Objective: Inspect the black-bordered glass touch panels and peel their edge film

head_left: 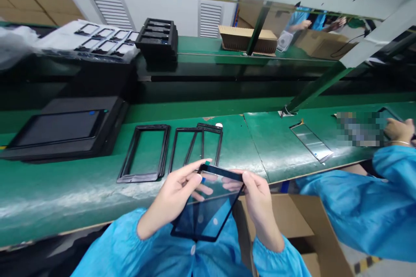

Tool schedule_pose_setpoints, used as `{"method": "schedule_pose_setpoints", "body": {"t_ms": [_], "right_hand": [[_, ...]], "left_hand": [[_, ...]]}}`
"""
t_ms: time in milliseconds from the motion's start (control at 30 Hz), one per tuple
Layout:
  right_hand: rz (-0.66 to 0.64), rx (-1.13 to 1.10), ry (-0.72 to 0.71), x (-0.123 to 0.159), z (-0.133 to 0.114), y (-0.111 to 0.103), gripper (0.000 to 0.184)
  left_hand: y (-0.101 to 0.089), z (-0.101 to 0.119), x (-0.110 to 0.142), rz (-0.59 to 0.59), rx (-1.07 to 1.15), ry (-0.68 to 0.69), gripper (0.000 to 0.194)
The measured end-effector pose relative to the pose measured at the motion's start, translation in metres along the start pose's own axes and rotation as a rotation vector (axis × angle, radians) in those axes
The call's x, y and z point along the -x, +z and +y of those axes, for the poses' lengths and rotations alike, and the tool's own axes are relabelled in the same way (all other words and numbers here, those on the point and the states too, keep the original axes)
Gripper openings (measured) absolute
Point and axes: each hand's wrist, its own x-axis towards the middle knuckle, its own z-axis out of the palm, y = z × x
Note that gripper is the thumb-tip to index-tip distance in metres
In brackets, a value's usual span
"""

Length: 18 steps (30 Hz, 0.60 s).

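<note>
Between both hands I hold a clear glass touch panel with a black border, tilted above my lap. My left hand grips its upper left corner, beside a small green tab and a blue sticker. Pinched at the upper right corner is my right hand. Through the glass some of my fingers and the blue smock show. Just beyond the panel, on the green bench, lie a stack of black frames and a few loose, overlapping black frames.
At left a dark panel rests on black foam. Black trays and a cardboard box stand on the rear shelf. Another glass panel lies right. A co-worker's hand is far right; an open carton sits below the bench edge.
</note>
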Motion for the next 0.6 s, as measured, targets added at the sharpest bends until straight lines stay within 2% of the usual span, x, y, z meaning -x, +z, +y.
{"method": "schedule_pose_setpoints", "body": {"t_ms": [267, 333, 433, 500, 533, 600], "right_hand": [[0.029, 0.082, -0.158, 0.006, -0.006, 0.007, 0.046], [0.019, 0.103, -0.187, 0.007, -0.011, 0.006, 0.043], [-0.059, 0.211, -0.176, 0.005, -0.014, 0.011, 0.038], [-0.158, 0.274, -0.117, 0.002, -0.015, 0.017, 0.025], [-0.201, 0.273, -0.09, 0.0, -0.016, 0.02, 0.018], [-0.204, 0.232, -0.089, -0.002, -0.019, 0.018, 0.012]], "left_hand": [[0.003, -0.007, 0.003, 0.037, 0.065, -0.011, 0.073], [0.0, -0.006, 0.003, 0.043, -0.031, 0.022, 0.066], [-0.003, 0.003, 0.002, 0.074, -0.401, 0.242, 0.056], [-0.004, 0.01, 0.0, -0.021, -0.639, 0.328, 0.059], [-0.003, 0.014, -0.001, -0.102, -0.69, 0.31, 0.059], [-0.004, 0.018, -0.002, -0.214, -0.621, 0.199, 0.051]]}}
